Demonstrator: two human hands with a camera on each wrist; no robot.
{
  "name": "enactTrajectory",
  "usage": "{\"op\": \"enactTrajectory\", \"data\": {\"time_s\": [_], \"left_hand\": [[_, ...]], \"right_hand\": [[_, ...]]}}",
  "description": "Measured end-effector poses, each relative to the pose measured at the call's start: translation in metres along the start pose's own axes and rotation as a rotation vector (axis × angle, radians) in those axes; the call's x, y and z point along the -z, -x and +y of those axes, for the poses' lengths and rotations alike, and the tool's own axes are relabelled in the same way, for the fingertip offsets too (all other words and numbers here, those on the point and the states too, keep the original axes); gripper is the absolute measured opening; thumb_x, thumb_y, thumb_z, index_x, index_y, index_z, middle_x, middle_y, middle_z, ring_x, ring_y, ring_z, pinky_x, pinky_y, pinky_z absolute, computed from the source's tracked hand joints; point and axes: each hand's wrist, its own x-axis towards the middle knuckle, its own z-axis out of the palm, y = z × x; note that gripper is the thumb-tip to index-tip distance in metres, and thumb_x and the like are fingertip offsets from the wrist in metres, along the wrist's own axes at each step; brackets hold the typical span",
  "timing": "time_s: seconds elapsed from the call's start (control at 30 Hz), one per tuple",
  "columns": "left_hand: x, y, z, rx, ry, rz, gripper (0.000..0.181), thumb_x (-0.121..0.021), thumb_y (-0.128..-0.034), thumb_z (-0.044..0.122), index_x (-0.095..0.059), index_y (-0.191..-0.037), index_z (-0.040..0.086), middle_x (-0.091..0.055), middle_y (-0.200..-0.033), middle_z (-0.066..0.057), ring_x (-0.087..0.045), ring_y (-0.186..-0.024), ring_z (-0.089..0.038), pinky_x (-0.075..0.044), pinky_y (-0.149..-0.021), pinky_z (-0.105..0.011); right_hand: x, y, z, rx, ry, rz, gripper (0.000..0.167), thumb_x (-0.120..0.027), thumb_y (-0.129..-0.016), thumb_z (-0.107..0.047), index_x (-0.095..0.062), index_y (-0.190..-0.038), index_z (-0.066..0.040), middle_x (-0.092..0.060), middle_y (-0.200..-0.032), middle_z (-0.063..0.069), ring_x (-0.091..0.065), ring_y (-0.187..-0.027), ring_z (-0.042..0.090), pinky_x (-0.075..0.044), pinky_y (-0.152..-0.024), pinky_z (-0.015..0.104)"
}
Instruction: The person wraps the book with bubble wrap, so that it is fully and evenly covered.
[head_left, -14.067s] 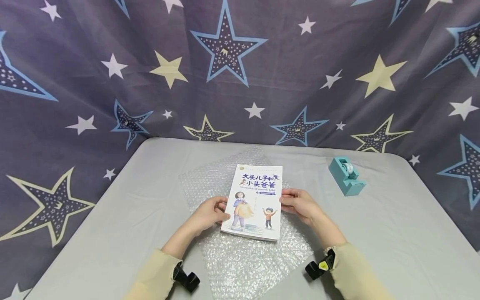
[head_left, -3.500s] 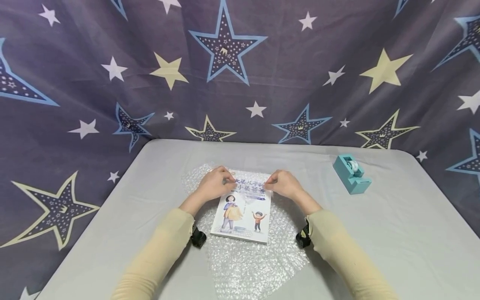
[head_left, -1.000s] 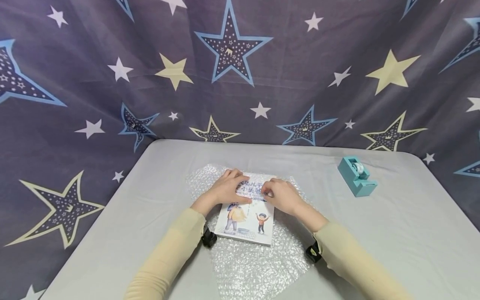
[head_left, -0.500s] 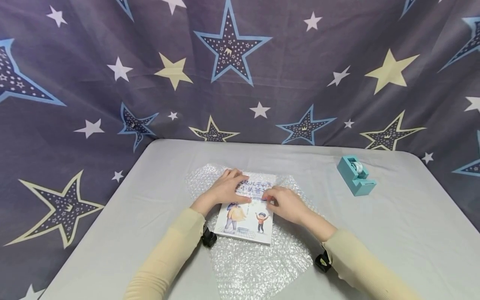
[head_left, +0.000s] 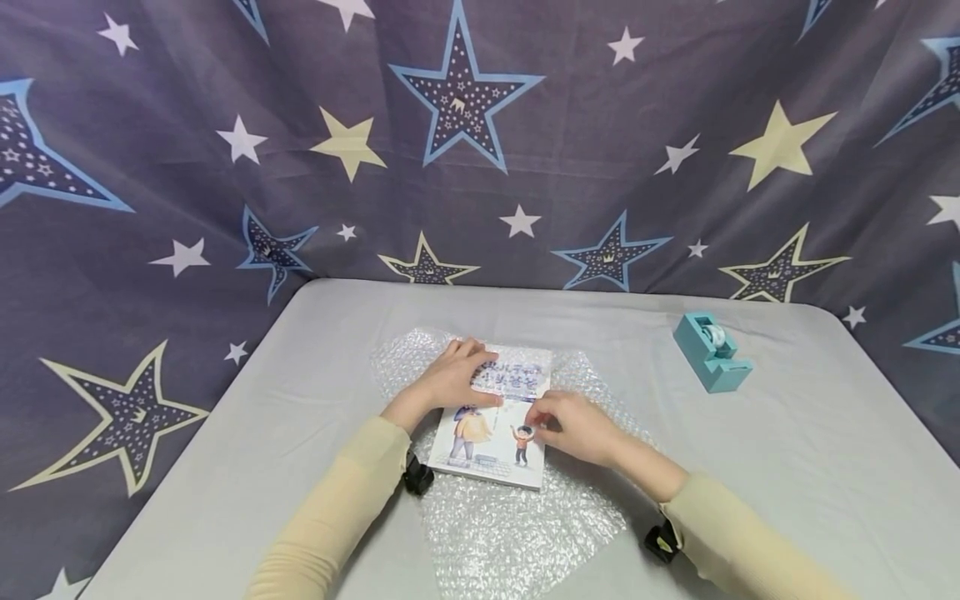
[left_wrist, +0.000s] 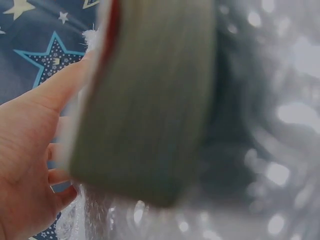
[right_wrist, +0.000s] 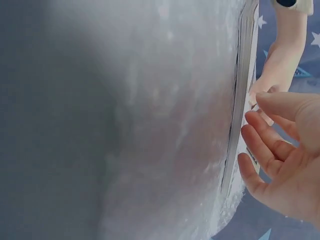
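Observation:
A white picture book (head_left: 498, 462) lies on a sheet of bubble wrap (head_left: 517, 533), with clear wrap folded over the upper part of its cover. The left hand (head_left: 450, 377) rests across the book's upper left, thumb and fingers spread and pressing on the wrap. At the book's right edge is the right hand (head_left: 577, 427), its fingers bent loosely near the printed child. In the right wrist view that hand (right_wrist: 285, 150) has curved, separated fingers with nothing visible between them. The left wrist view shows the left hand (left_wrist: 35, 145) against the book's page edges (left_wrist: 140, 110).
A teal tape dispenser (head_left: 712, 354) with a roll of clear tape stands at the back right of the grey-white table (head_left: 247, 467). Behind the table hangs a dark curtain (head_left: 450, 200) printed with stars.
The right hand has slid down the book's right side toward the printed child, uncovering more of the title. The left hand has stayed in place over the last second; earlier both hands were at the wrap's upper part.

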Motion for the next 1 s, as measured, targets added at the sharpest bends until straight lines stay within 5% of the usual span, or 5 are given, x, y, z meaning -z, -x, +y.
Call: {"op": "enactTrajectory", "data": {"time_s": [1.0], "left_hand": [[0.003,0.002,0.004,0.014,0.027,-0.020,0.080,-0.064,-0.0718,0.060,-0.040,-0.138,0.023,-0.032,-0.141,-0.004,-0.028,-0.128,-0.026,-0.033,-0.101,-0.045]], "right_hand": [[-0.008,0.048,-0.032,0.171,-0.076,-0.123,0.013,-0.066,-0.081,-0.024,-0.064,-0.093,-0.022,-0.058,-0.096,-0.015,-0.054,-0.094,0.003,-0.046,-0.086,0.026]]}}
